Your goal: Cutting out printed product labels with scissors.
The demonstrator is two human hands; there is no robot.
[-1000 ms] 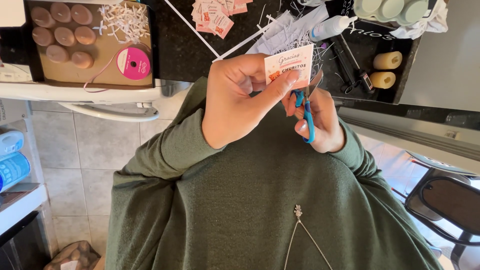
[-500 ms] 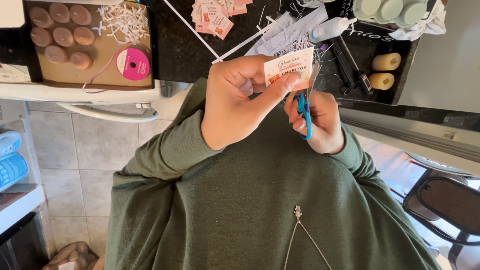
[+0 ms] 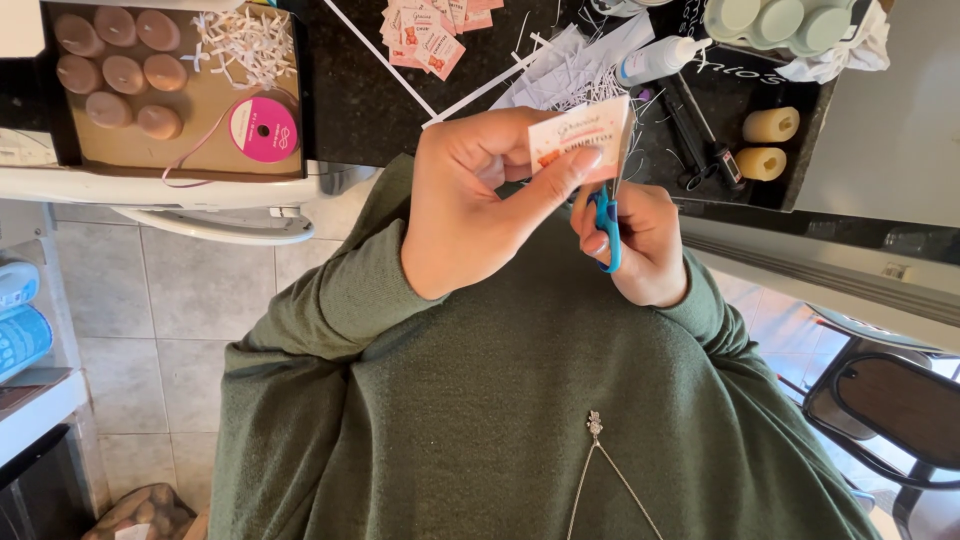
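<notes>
Pinched a small card [image 3: 582, 128] between thumb and forefinger of the left hand [image 3: 470, 200], fingers [image 3: 560, 175] closed narrow on its lower edge. Held blue scissors [image 3: 606, 225] in the right hand [image 3: 640, 245], fingers through the handles. Blades pointed up at the right edge of the card, just beside the left thumb. Could not tell how far the blades stood apart, as the card covered them.

Beyond the fingers, lay white paper strips [image 3: 560, 60] and a glue bottle [image 3: 655, 60] on the dark counter [image 3: 360, 90]. Farther left, a pile of cards [image 3: 430, 35], then a pink ribbon spool [image 3: 263, 128].

Risk, as judged: could nick the thumb, because it sat so near the blades. Could also cut crooked or into the print, if the card turned in such a light pinch. Could drop the card into the lap if the grip loosened.
</notes>
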